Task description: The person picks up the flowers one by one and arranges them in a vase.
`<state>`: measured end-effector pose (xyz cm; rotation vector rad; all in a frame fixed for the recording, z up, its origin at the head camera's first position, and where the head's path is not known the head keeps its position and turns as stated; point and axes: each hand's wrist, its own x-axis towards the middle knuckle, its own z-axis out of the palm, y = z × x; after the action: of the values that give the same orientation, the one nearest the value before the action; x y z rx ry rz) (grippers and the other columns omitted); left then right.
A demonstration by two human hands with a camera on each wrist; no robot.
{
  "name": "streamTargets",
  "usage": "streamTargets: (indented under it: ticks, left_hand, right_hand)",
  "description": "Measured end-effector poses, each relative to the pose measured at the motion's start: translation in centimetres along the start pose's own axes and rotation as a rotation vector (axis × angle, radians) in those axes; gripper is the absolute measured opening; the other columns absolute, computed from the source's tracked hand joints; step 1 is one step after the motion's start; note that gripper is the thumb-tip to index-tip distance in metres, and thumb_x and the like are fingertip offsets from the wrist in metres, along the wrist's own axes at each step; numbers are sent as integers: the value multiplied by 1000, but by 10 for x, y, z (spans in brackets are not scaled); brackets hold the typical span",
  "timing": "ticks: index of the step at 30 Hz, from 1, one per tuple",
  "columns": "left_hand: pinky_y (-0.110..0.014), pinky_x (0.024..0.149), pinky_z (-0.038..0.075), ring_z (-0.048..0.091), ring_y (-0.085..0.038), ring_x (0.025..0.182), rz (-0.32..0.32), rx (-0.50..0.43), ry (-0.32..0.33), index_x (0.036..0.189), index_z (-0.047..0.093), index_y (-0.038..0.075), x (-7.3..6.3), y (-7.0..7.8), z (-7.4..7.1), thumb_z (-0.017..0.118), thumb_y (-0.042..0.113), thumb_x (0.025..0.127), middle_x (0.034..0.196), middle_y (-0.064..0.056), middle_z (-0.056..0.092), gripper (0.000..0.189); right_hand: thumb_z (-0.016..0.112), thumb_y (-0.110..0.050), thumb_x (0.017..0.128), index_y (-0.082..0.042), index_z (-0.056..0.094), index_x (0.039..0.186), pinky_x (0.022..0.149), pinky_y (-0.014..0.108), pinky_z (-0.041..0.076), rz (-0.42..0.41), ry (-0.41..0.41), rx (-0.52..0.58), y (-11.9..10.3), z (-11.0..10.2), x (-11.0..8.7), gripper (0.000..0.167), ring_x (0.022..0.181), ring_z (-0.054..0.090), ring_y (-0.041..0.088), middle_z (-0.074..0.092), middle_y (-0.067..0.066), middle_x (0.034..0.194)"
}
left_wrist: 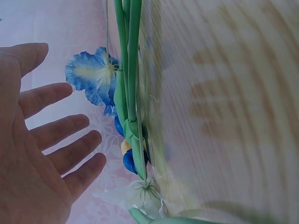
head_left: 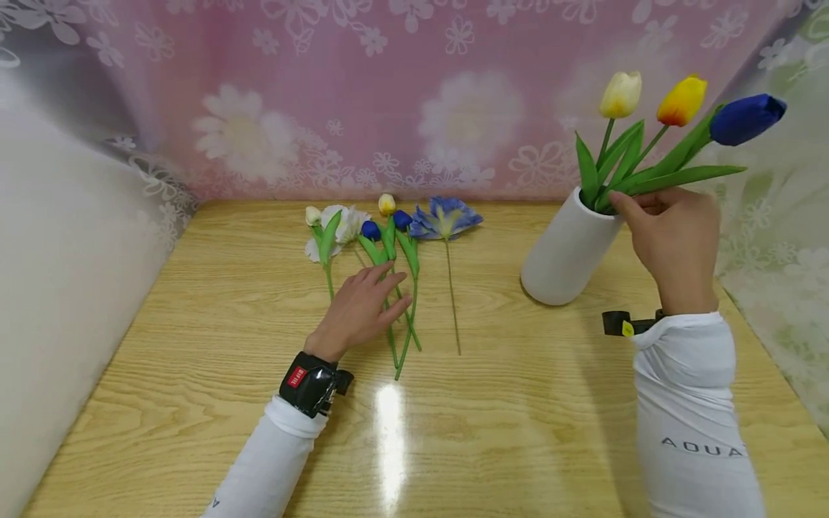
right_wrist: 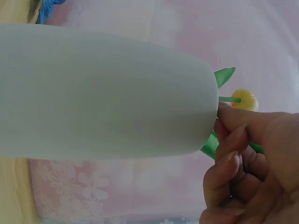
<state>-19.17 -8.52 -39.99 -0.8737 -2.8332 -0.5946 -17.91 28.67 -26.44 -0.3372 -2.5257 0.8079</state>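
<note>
A white vase at the right holds a white tulip and a yellow-orange tulip. At its mouth my right hand pinches the stem of a blue tulip, whose head leans out to the right. The right wrist view has the thumb and index fingertip right at the rim. My left hand is spread, palm down, over the green stems of the tulips on the table. Nothing lies between its fingers in the left wrist view.
On the wooden table lie a blue ruffled flower, a white ruffled flower, a small white tulip, a yellow tulip and two blue tulip heads. A pink floral curtain hangs behind the table.
</note>
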Motion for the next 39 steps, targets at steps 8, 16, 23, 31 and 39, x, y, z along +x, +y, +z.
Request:
streamTargets:
  ticks: [8, 16, 23, 31, 39]
  left_hand:
    - [-54, 100, 36, 42, -36, 128, -17, 9, -12, 135, 55, 9, -4, -3, 0, 49, 42, 99, 144, -17, 42, 49]
    - [-54, 100, 36, 42, -36, 127, -36, 14, -28, 134, 56, 9, -6, -4, 0, 47, 43, 100, 143, -16, 43, 49]
    - [-54, 100, 35, 42, -35, 128, -43, 13, -28, 135, 55, 10, -6, -5, 0, 47, 43, 99, 144, -16, 42, 49]
    - [-54, 102, 34, 39, -35, 130, -66, 4, -49, 135, 55, 10, -13, -11, -3, 47, 42, 100, 143, -17, 43, 49]
    - [-53, 101, 35, 41, -35, 129, -75, 37, -50, 136, 54, 11, -19, -15, -3, 47, 44, 99, 143, -16, 43, 50]
  right_hand:
    - [72, -38, 84, -11, 76, 88, 41, 19, 29, 181, 76, 455, 8, 5, -5, 27, 49, 52, 5, 60, -13, 56]
    - [77, -23, 81, -3, 77, 86, 37, 21, 20, 117, 209, 651, 3, 11, -15, 21, 44, 54, 9, 63, -2, 57]
    - [74, -22, 85, -4, 74, 89, 39, 20, 25, -28, 178, 543, -3, 23, -26, 18, 46, 53, 8, 61, -6, 56]
    - [71, -18, 88, 0, 71, 88, 44, 19, 37, -202, 22, 508, -16, 53, -39, 19, 49, 52, 9, 60, -5, 56]
    - [67, -28, 91, -4, 71, 89, 45, 20, 40, -271, -180, 448, -24, 89, -53, 25, 50, 53, 12, 64, 4, 63]
